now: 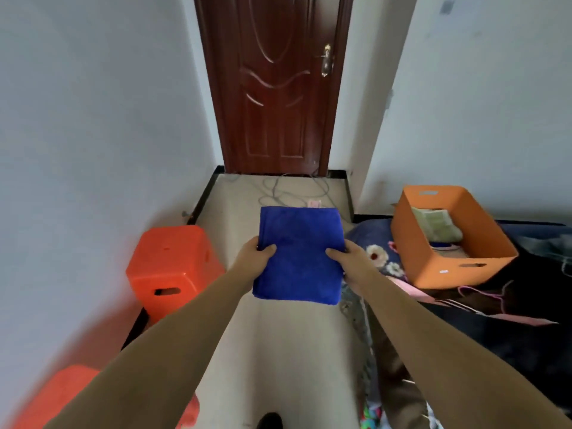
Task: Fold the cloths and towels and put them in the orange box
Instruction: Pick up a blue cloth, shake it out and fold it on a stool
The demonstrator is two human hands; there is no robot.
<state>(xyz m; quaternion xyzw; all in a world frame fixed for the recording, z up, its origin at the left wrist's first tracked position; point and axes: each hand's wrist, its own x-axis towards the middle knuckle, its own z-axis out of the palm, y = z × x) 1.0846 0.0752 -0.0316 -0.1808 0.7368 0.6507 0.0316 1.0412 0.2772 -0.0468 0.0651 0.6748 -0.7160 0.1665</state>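
A folded blue towel (298, 255) is held flat in the air over the floor, in front of me. My left hand (255, 253) grips its left edge with the thumb on top. Its right edge is gripped the same way by my right hand (348, 258). The orange box (433, 267) stands open on the bed to the right of the towel. Inside it lies a folded pale green cloth (436, 222), with something blue showing beneath it.
A red plastic stool (171, 267) stands by the left wall, and another red stool (62, 394) is at the lower left. The bed (495, 335) carries a dark floral cover and pink hangers (483, 300). A brown door (278, 85) and loose cables (278, 188) lie ahead.
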